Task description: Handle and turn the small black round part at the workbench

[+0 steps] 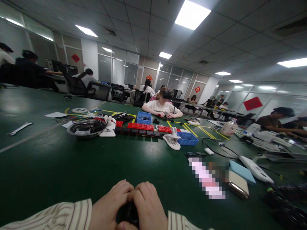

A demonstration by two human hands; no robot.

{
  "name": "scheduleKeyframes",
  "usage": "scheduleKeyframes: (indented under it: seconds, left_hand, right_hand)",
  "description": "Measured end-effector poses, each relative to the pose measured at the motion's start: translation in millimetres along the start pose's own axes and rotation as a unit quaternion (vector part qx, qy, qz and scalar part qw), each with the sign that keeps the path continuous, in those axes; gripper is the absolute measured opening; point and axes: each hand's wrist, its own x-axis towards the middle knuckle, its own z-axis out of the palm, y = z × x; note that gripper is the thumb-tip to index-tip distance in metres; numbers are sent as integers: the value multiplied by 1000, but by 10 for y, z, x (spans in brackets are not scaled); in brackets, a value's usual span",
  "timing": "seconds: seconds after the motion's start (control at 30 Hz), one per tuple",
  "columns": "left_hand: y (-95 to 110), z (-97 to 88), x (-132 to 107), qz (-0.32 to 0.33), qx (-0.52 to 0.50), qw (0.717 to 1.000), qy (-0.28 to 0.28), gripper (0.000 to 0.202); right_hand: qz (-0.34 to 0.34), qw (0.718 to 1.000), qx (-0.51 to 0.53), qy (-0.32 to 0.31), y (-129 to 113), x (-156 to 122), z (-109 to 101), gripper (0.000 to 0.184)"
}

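Note:
Close to me at the bottom of the head view, my left hand and my right hand meet with curled fingers. Between them is a small, dark, glossy object, mostly covered by the fingers, so its kind does not show. Both hands are closed around it over the near part of the green table. Striped cuffs reach each wrist.
Farther back are a metal bowl of cables, red-and-black socket parts, blue bins and white clamps. A wrench lies left; a beige case and white power bank lie right. A co-worker sits opposite.

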Motion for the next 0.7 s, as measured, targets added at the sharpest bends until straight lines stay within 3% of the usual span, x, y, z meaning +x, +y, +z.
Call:
scheduleKeyframes:
  seconds: [0.13,0.3,0.4,0.47,0.57,0.7]
  left_hand:
    - [-4,-32,35,9,-3,1000,-20,33]
    - [19,-40,36,13,19,999,-35,29]
    - [12,7,-3,15,32,999,-14,45]
    - [11,49,-39,9,36,999,19,58]
    - [40,91,-84,-16,41,996,71,66]
    - [97,66,-92,-38,49,995,75,56]
  right_hand:
    - [-74,996,-39,-23,104,6,52,58]
    - [-213,974,7,-79,166,36,70,23]
    - [-249,967,39,-27,96,71,-1,23]
    - [-225,973,48,18,32,89,-51,28]
    - [-118,990,33,63,-23,84,-61,44]
    - [-31,996,-14,84,5,27,44,70]
